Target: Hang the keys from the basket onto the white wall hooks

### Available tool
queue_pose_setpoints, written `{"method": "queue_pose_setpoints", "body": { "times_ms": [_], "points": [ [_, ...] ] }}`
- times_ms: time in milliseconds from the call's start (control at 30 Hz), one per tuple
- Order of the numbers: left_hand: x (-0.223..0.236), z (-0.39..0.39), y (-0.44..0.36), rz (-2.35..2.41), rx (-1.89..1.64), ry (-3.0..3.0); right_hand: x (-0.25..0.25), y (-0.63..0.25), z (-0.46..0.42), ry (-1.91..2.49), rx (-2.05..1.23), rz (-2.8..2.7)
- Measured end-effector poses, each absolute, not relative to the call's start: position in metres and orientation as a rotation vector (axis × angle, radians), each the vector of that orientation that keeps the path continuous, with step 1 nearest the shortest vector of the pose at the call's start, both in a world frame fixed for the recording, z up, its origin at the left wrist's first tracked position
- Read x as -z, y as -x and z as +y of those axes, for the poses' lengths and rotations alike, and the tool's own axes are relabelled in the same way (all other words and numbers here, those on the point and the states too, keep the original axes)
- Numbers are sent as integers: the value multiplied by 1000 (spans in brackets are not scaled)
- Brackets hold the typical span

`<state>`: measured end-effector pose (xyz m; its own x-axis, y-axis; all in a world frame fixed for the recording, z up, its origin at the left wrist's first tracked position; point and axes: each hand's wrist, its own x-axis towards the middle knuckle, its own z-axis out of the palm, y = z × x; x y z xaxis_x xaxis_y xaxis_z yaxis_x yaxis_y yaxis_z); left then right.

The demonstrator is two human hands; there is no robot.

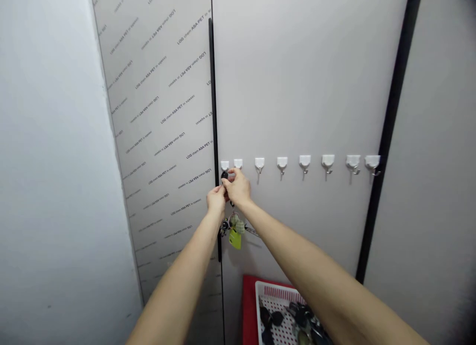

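Note:
Both my hands are raised to the leftmost white hooks on a grey cabinet door. My right hand pinches a black key fob just under the first hook. My left hand is closed right below it, fingers on the same bunch of keys. From the bunch hang a ring of keys and a yellow-green tag, between my two forearms.
A row of several more white hooks runs to the right along the door, all bare. Below, a white perforated basket with several dark keys stands on a red surface. A film-covered panel stands to the left.

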<state>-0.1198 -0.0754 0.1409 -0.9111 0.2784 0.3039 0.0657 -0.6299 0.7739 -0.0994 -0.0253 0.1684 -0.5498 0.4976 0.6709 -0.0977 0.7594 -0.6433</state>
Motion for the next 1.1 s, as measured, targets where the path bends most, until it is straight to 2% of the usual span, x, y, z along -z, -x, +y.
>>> {"method": "queue_pose_setpoints", "body": {
  "times_ms": [133, 300, 467, 533, 667, 767, 833, 967, 1100],
  "points": [
    [-132, -72, 128, 1437, -2577, -626, -162, 100, -21, 310, -742, -2107],
    [-123, -83, 136, 2006, -2527, -573, -146, 80, -10, 180, -696, -2177],
    [-88, -96, 110, 2526, -2506, -749, -91, 28, 28, 85, -685, -2435],
    [-62, -95, 88, 2593, -2337, -878, -56, 1, 46, 91, -691, -2637],
    [0, -80, 44, 2558, -1669, -1135, 8, -48, 76, 244, -523, -3050],
    [38, -65, 22, 2518, -1242, -1247, 34, -75, 93, 437, -349, -3132],
    [55, -56, 9, 2469, -1043, -1304, 42, -88, 101, 487, -383, -3152],
    [73, -36, -17, 2355, -829, -1389, 51, -104, 107, 316, -513, -3156],
    [78, -17, -34, 2468, -819, -1248, 58, -106, 105, 297, -549, -3056]
  ]
}}
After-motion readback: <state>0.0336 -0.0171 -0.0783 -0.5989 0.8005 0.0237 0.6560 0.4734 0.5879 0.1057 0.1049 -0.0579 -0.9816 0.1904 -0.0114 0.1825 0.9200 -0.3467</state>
